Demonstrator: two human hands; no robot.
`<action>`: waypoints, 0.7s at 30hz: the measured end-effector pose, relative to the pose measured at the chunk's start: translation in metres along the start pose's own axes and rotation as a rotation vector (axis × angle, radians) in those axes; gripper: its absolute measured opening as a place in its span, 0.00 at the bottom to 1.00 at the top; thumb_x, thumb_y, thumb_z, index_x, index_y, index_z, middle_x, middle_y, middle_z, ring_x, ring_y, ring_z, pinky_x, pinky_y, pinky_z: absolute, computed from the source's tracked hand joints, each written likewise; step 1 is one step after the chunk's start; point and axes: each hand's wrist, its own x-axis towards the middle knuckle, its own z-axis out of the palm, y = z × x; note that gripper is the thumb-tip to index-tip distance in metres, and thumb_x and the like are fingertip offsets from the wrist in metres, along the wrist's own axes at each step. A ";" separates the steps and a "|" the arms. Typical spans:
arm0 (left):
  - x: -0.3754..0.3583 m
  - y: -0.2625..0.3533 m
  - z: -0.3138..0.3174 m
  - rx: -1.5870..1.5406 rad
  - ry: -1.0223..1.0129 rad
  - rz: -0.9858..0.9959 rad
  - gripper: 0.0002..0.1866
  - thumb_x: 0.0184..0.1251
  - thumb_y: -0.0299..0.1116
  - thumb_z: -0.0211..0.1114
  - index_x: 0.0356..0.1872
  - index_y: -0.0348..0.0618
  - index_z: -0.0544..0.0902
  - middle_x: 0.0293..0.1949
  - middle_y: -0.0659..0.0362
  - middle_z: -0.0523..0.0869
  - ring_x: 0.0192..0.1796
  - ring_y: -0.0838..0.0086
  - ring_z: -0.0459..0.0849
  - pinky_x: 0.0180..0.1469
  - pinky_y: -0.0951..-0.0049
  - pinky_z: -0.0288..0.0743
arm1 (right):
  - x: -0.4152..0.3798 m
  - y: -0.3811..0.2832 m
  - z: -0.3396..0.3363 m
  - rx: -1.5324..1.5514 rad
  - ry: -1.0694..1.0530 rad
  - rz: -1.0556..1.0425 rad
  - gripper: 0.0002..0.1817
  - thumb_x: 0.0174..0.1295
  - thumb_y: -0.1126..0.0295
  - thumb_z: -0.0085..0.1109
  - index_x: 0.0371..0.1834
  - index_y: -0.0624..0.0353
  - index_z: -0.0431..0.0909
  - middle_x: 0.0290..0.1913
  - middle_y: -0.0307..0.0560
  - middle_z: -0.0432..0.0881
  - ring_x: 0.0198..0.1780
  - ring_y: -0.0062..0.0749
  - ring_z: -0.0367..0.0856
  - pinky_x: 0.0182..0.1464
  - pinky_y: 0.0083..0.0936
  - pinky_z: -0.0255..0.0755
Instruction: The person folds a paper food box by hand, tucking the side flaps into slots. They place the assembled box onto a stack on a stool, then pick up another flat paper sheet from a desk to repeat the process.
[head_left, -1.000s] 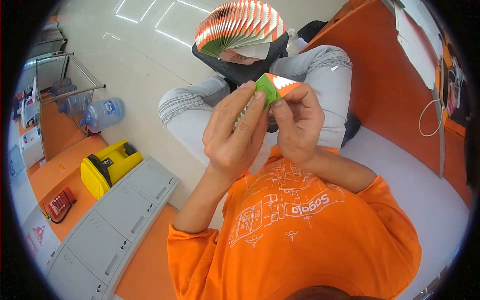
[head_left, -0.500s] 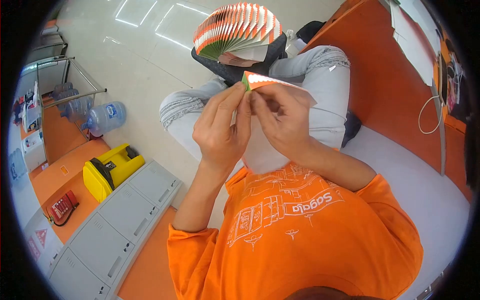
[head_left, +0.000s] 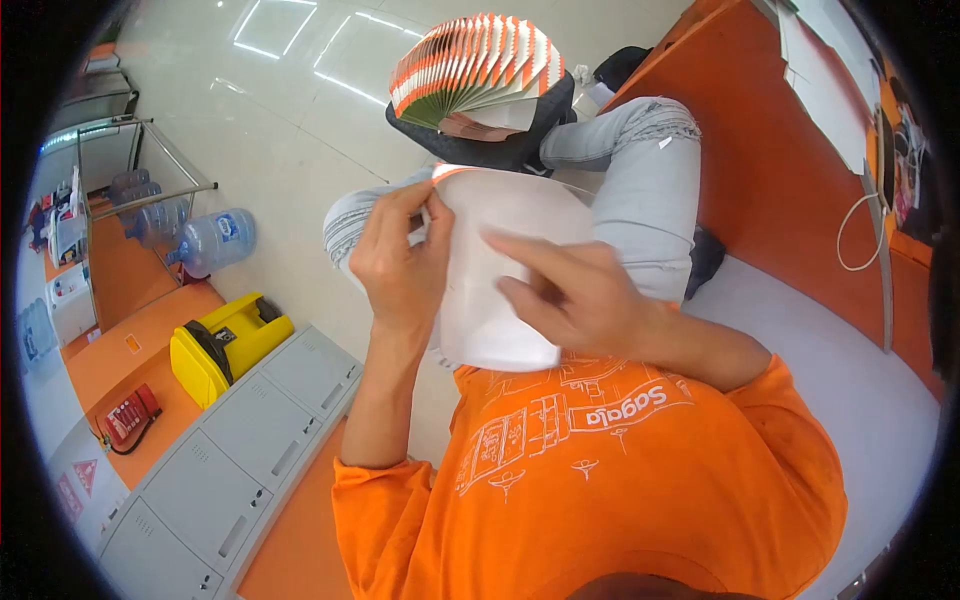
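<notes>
A white sheet of paper (head_left: 500,290) with an orange strip at its top left corner lies over my lap. My left hand (head_left: 400,255) pinches that corner between thumb and fingers. Over the right part of the sheet is my right hand (head_left: 575,290), its index finger and thumb apart, with nothing seen between them. Beyond the sheet a fan of many folded papers (head_left: 480,75), orange, white and green, rests on a dark seat (head_left: 450,145).
Grey lockers (head_left: 220,470), a yellow bin (head_left: 230,345), a fire extinguisher (head_left: 132,415) and water bottles (head_left: 215,240) are at the left. An orange panel (head_left: 770,150) stands at the right, with papers (head_left: 825,80) on top.
The paper has turned so its broad white side shows, and its folded corner has shifted left with my left hand. My right hand has let go of the corner and moved down, opening.
</notes>
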 end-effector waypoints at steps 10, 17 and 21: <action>-0.025 -0.006 0.001 -0.206 0.085 -0.233 0.12 0.58 0.16 0.75 0.43 0.36 0.86 0.39 0.56 0.90 0.37 0.73 0.89 0.35 0.74 0.86 | -0.011 0.039 -0.017 -0.086 0.419 0.010 0.06 0.69 0.77 0.67 0.45 0.68 0.83 0.33 0.47 0.81 0.31 0.27 0.77 0.33 0.24 0.70; -0.021 0.045 -0.022 -0.958 -0.225 -0.801 0.14 0.80 0.37 0.66 0.49 0.34 0.81 0.40 0.57 0.86 0.39 0.76 0.85 0.37 0.74 0.80 | -0.006 0.038 -0.009 -0.377 0.350 -0.217 0.09 0.67 0.80 0.66 0.49 0.66 0.84 0.30 0.45 0.81 0.26 0.32 0.79 0.28 0.28 0.71; -0.019 0.057 -0.009 -0.909 -0.306 -0.910 0.12 0.81 0.34 0.64 0.50 0.32 0.82 0.37 0.59 0.87 0.38 0.76 0.86 0.41 0.75 0.82 | -0.009 0.033 -0.008 -0.378 0.312 -0.151 0.09 0.66 0.81 0.66 0.48 0.66 0.84 0.32 0.48 0.81 0.28 0.35 0.80 0.30 0.28 0.73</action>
